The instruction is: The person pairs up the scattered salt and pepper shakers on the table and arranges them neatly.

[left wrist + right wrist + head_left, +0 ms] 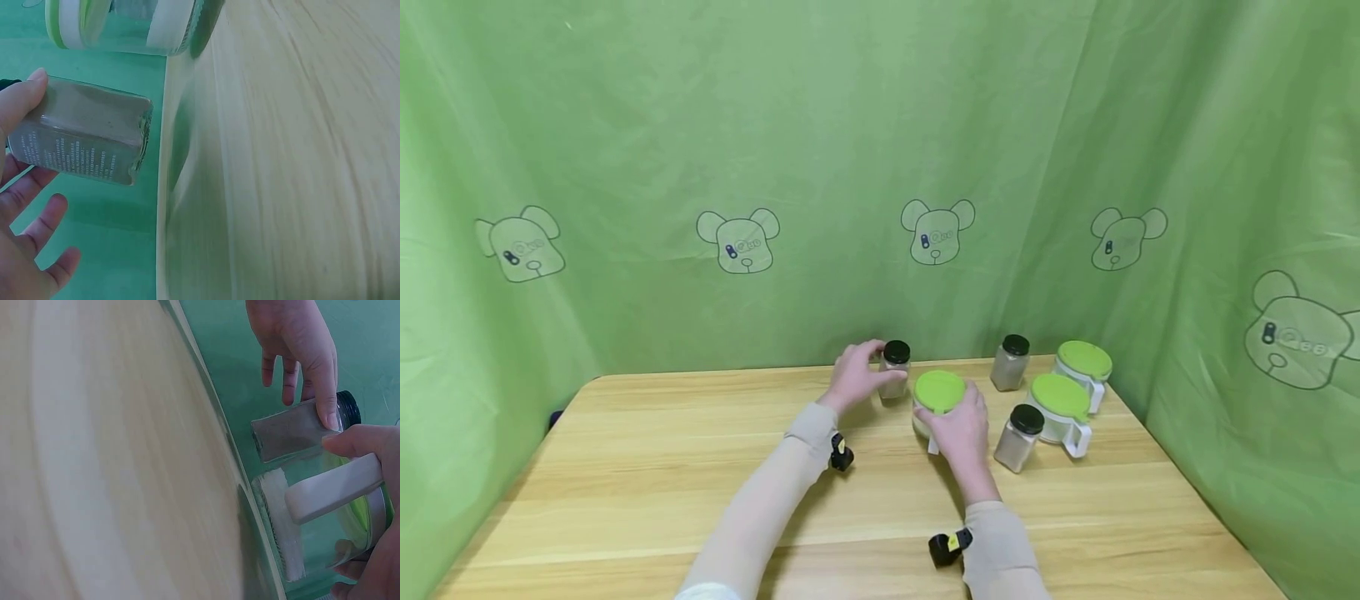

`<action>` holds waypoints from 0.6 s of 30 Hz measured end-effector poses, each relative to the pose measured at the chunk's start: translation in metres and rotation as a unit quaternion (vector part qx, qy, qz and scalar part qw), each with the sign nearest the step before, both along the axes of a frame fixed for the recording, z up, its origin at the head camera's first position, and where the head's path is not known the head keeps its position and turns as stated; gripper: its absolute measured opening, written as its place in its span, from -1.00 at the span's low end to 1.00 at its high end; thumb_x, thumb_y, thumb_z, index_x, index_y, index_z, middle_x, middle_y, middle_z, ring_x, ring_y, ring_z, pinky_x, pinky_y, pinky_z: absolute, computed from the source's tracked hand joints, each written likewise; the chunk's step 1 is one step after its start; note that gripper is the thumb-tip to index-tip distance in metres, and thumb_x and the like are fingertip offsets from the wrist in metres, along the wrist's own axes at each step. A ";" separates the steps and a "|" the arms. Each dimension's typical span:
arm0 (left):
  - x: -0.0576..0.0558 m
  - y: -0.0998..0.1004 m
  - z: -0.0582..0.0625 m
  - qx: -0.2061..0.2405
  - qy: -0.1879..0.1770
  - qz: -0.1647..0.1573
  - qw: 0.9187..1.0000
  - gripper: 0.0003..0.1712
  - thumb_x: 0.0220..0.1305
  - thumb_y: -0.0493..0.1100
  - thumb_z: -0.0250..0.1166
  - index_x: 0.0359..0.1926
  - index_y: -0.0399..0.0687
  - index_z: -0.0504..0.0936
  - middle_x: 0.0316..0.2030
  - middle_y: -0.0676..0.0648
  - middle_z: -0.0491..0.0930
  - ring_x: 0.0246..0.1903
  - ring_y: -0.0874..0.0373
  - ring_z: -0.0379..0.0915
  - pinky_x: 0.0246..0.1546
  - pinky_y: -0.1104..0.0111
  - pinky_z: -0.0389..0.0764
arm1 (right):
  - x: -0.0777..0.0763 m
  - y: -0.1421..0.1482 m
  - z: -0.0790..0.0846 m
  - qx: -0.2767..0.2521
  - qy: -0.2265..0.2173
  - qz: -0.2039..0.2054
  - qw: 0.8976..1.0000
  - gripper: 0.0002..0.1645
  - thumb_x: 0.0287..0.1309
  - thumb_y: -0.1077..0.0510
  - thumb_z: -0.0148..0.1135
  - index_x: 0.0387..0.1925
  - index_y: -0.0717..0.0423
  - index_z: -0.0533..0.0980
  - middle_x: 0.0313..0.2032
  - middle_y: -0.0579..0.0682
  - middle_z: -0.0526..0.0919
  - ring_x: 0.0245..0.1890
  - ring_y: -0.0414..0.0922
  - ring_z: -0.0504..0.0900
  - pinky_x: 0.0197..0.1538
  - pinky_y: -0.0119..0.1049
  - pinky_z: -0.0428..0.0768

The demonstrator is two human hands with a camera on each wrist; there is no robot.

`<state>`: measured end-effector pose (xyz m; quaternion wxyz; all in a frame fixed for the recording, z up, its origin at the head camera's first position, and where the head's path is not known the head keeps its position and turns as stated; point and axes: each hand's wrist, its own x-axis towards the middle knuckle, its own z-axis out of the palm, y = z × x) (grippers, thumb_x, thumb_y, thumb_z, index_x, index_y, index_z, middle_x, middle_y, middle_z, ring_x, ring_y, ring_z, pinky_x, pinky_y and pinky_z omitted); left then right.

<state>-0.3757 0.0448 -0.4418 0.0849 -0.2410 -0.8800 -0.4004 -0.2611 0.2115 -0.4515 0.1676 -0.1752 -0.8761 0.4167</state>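
My left hand pinches a square glass spice jar with a black lid, thumb on one side and fingers on the other. Greyish powder fills the jar, and small print covers one face. It is held close over the far part of the table, its base just off the wood in the left wrist view. My right hand grips a round glass seasoning pot around its green lid. This pot has a white handle facing me and a pale layer at its bottom. Both containers stand side by side.
To the right are two more black-lidded spice jars and two green-lidded pots with white handles. The wooden table ends at a green curtain printed with bear heads.
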 end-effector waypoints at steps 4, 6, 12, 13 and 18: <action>0.002 -0.008 0.000 0.009 -0.002 0.002 1.000 -0.22 -0.02 0.26 0.46 0.18 0.00 0.53 0.00 -0.03 0.64 0.01 -0.03 0.44 0.08 0.10 0.42 | 0.000 -0.004 0.000 -0.002 0.004 0.008 1.000 0.30 -0.20 -0.10 0.54 0.43 0.30 0.02 0.31 0.36 0.26 0.30 0.31 0.29 0.34 0.28 0.28; 0.003 -0.012 0.001 0.014 -0.002 0.002 1.000 -0.22 -0.03 0.25 0.47 0.17 -0.01 0.54 -0.01 -0.04 0.64 0.02 -0.06 0.44 0.08 0.08 0.42 | 0.000 -0.006 0.001 -0.002 0.004 0.011 1.000 0.29 -0.21 -0.10 0.53 0.43 0.29 0.02 0.31 0.35 0.26 0.31 0.30 0.29 0.34 0.28 0.28; 0.007 -0.024 0.003 0.015 -0.003 0.010 1.000 -0.20 -0.04 0.28 0.46 0.18 0.03 0.53 0.03 -0.02 0.62 0.06 -0.04 0.44 0.12 0.07 0.44 | 0.000 -0.010 0.001 0.000 0.010 0.019 1.000 0.29 -0.20 -0.08 0.54 0.43 0.28 0.02 0.33 0.34 0.25 0.32 0.30 0.28 0.35 0.28 0.27; 0.008 -0.027 0.004 0.014 -0.003 0.010 1.000 -0.19 -0.05 0.29 0.46 0.19 0.04 0.53 0.04 -0.01 0.62 0.07 -0.04 0.44 0.14 0.06 0.44 | 0.000 -0.011 0.001 0.000 0.011 0.019 1.000 0.29 -0.20 -0.08 0.54 0.43 0.28 0.02 0.33 0.34 0.25 0.32 0.30 0.28 0.35 0.27 0.28; 0.015 -0.037 0.006 0.013 0.003 0.005 1.000 -0.22 -0.05 0.23 0.49 0.18 0.03 0.54 0.08 -0.02 0.62 0.10 -0.08 0.43 0.21 0.01 0.36 | 0.000 -0.015 0.001 0.002 0.018 0.020 1.000 0.27 -0.23 -0.08 0.55 0.42 0.28 0.05 0.30 0.34 0.29 0.29 0.29 0.32 0.33 0.26 0.31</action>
